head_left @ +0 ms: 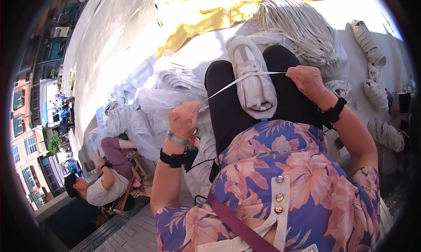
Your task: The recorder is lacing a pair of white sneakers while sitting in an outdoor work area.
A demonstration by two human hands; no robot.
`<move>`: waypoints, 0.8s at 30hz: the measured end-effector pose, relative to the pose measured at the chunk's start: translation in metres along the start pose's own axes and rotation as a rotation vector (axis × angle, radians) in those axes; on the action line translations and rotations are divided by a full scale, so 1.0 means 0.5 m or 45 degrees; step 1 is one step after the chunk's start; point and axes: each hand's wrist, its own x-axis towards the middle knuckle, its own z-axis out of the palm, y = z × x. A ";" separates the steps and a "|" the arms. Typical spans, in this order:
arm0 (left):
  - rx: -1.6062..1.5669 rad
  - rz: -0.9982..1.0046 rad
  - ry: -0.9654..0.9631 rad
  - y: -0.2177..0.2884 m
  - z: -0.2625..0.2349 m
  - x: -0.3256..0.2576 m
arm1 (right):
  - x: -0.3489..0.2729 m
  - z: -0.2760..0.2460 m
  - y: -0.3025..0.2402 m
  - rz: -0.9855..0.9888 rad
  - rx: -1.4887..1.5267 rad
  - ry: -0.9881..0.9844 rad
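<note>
A white sneaker (250, 78) rests on my lap between my black-trousered thighs, its toe pointing away from me. White shoelace (234, 83) runs across its upper and is stretched tight out to both sides. On the left, my left hand (184, 118) is closed on one lace end, beside my left thigh. My right hand (305, 81) pinches the other end above my right knee. More lace is threaded in a few crossings over the shoe's tongue.
A thick bundle of white laces (302, 28) lies beyond my right knee. Bagged white shoes (175, 81) are heaped at left, and stacked white shoes (368, 41) lie at right. Yellow sheeting (197, 19) spreads at the far side. Another person (107, 186) sits at lower left.
</note>
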 end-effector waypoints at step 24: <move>0.158 -1.351 0.011 -0.449 -0.181 -0.538 | -0.539 -0.540 0.544 0.784 -1.028 0.214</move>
